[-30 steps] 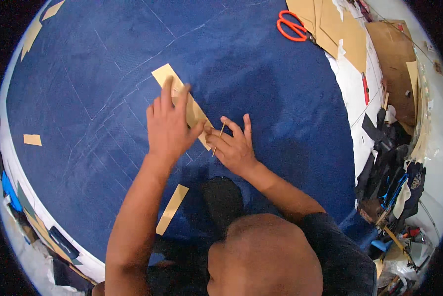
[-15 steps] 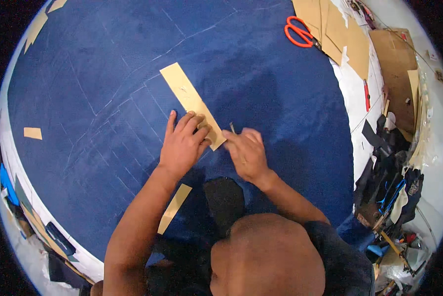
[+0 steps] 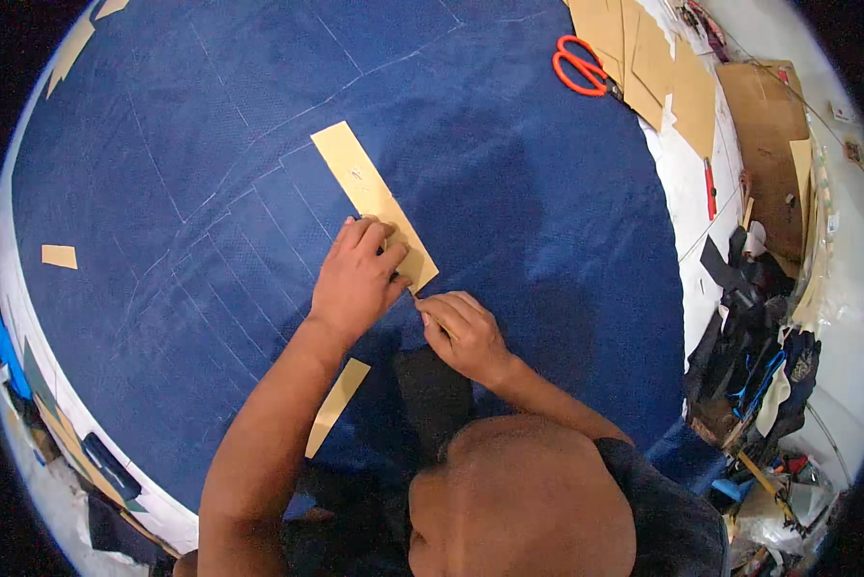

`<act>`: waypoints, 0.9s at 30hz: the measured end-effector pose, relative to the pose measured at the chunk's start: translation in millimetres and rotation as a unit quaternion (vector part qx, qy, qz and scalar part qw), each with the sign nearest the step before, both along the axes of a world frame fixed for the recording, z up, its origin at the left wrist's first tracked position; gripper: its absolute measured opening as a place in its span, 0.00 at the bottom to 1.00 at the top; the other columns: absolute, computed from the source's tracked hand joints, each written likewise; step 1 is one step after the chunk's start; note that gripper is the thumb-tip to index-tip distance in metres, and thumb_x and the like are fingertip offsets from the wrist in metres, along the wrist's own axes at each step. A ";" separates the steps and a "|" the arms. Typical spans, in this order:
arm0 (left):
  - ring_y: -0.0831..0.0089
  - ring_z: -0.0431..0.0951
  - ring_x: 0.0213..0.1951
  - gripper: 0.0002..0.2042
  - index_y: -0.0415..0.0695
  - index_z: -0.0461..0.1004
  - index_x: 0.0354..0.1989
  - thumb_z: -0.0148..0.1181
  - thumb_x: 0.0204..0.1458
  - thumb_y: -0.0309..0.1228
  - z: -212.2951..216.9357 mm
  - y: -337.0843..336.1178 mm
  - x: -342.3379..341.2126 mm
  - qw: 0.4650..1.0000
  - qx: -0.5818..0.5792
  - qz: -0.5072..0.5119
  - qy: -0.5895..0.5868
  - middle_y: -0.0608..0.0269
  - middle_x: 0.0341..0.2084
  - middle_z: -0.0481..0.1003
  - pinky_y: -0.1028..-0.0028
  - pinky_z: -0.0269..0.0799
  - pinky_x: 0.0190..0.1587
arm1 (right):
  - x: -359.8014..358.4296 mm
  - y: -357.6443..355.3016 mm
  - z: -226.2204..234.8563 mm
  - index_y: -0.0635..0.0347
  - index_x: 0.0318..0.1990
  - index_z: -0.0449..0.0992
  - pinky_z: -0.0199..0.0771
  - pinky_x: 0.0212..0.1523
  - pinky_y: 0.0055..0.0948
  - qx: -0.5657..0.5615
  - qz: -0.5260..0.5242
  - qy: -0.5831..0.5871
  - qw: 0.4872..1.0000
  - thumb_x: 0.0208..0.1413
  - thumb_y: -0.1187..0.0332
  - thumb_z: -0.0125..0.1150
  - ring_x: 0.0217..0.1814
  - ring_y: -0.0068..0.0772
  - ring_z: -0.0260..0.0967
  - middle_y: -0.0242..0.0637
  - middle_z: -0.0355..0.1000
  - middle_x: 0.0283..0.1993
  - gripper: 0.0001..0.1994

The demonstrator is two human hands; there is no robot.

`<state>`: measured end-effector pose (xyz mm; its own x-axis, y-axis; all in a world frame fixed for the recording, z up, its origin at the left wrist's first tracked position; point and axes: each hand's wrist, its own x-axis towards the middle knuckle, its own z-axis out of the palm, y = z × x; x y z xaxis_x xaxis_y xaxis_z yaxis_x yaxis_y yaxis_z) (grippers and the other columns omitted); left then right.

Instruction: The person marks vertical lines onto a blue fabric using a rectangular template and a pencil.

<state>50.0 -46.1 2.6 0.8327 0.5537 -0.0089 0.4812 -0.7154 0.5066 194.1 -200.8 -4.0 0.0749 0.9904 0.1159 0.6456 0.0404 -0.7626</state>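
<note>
A long tan card strip (image 3: 360,176) lies slantwise on dark blue fabric (image 3: 567,221). My left hand (image 3: 357,274) rests on the strip's lower half, fingers bent and slightly apart, holding it down against the cloth. Just below the strip's near end, my right hand (image 3: 466,337) is closed around a thin pencil-like stick, mostly hidden by the fingers. The stick's tip (image 3: 413,292) is at the strip's lower corner. Thin pale lines (image 3: 281,216) run across the fabric left of the strip, several of them parallel to it.
A smaller tan card piece (image 3: 339,408) lies by my left forearm, another (image 3: 60,256) at far left. Red-handled scissors (image 3: 580,67) rest beside tan card sheets (image 3: 694,96) at upper right. A red pen-like tool (image 3: 710,188) and dark scraps (image 3: 774,298) lie along the right.
My right hand has moved left and down, from the strip's right edge to its near end. My left hand has stayed on the strip, its index finger drawn in.
</note>
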 end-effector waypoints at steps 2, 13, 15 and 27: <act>0.53 0.68 0.58 0.19 0.46 0.77 0.44 0.71 0.43 0.36 0.9 0.6 1.8 1.000 -0.025 0.005 0.009 0.56 0.49 0.72 0.54 0.62 0.66 | 0.1 -0.1 -0.7 0.62 0.44 0.76 0.77 0.49 0.40 0.001 0.000 -0.005 1.000 0.54 0.75 0.61 0.45 0.46 0.75 0.42 0.76 0.42 0.09; 0.51 0.69 0.56 0.20 0.46 0.77 0.45 0.72 0.42 0.36 0.4 1.3 2.6 1.000 -0.002 0.000 -0.010 0.55 0.49 0.72 0.56 0.66 0.61 | 2.5 5.4 -0.5 0.63 0.42 0.76 0.77 0.48 0.38 0.024 0.017 -0.038 0.999 0.52 0.76 0.61 0.43 0.44 0.74 0.43 0.76 0.41 0.09; 0.50 0.69 0.56 0.20 0.46 0.77 0.45 0.72 0.43 0.35 0.6 2.0 1.9 1.000 -0.010 0.001 -0.005 0.54 0.49 0.72 0.56 0.66 0.61 | 1.2 5.5 1.2 0.63 0.42 0.76 0.76 0.48 0.38 0.009 0.019 -0.037 0.999 0.53 0.76 0.60 0.43 0.44 0.74 0.42 0.76 0.41 0.09; 0.54 0.67 0.59 0.20 0.47 0.77 0.43 0.73 0.41 0.40 2.8 -4.6 7.2 0.999 -0.032 0.033 0.027 0.57 0.50 0.72 0.52 0.60 0.67 | 4.2 -2.6 9.1 0.63 0.43 0.77 0.74 0.50 0.42 -0.074 -0.080 0.061 0.992 0.60 0.72 0.59 0.45 0.48 0.74 0.45 0.76 0.43 0.07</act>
<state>57.2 -50.7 5.4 0.7920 0.6041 -0.0889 0.5534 -0.6487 0.5224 198.3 -203.4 5.1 0.2375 0.9701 -0.0497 0.5373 -0.1738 -0.8253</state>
